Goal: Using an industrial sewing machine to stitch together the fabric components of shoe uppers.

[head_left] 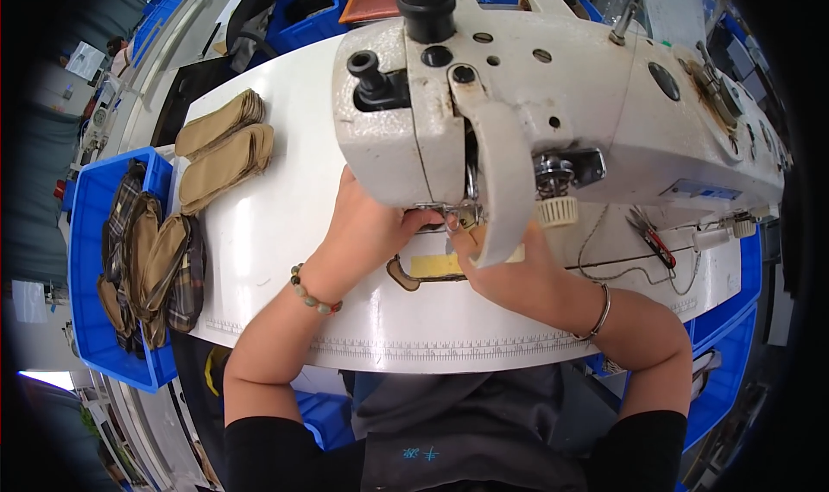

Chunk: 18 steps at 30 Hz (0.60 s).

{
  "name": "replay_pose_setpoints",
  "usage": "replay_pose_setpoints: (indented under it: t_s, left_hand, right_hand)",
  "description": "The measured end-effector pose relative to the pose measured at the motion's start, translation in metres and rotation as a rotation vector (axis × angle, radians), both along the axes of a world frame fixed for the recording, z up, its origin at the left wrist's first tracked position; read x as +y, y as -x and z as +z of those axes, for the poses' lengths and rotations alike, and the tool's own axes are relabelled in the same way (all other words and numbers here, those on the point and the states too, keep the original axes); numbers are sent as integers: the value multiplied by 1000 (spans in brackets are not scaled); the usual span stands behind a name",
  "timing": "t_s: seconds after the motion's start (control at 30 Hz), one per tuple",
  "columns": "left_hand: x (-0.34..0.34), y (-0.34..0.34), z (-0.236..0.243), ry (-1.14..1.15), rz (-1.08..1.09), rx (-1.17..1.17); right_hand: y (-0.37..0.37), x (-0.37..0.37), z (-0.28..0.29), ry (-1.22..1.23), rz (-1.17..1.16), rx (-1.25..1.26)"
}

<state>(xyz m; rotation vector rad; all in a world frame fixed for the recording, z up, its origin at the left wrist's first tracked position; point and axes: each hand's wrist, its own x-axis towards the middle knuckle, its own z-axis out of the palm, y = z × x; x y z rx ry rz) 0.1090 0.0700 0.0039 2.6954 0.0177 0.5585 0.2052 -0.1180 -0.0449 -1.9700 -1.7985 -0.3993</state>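
A white industrial sewing machine (561, 104) stands on the white table. My left hand (358, 229) is left of its needle area, thumb and fingers closed on a small dark piece (429, 223) under the presser foot. My right hand (509, 259) reaches to the same spot from the right, behind the curved white machine part, its fingertips bent by the foot; what they hold is hidden. A yellow strip (436, 266) and a small brown-edged piece (399, 272) lie just in front of the needle area.
Stacks of tan cloth pieces (220, 160) lie at the left. Beside them a blue bin (86, 259) holds tan and plaid pieces. Red-handled snips (656, 242) and grey cord (596, 268) lie at the right. More blue bins surround the table, and another person (118, 54) is far left.
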Motion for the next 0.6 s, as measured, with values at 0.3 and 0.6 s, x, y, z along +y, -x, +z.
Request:
replay_pose_setpoints:
  t_s: [0.3, 0.6]
  left_hand:
    - [-2, 1, -1, 48, 117, 126]
    - [-4, -1, -3, 47, 90, -12]
  right_hand:
    - [4, -1, 6, 35, -13, 186]
    - [4, -2, 12, 95, -11, 15]
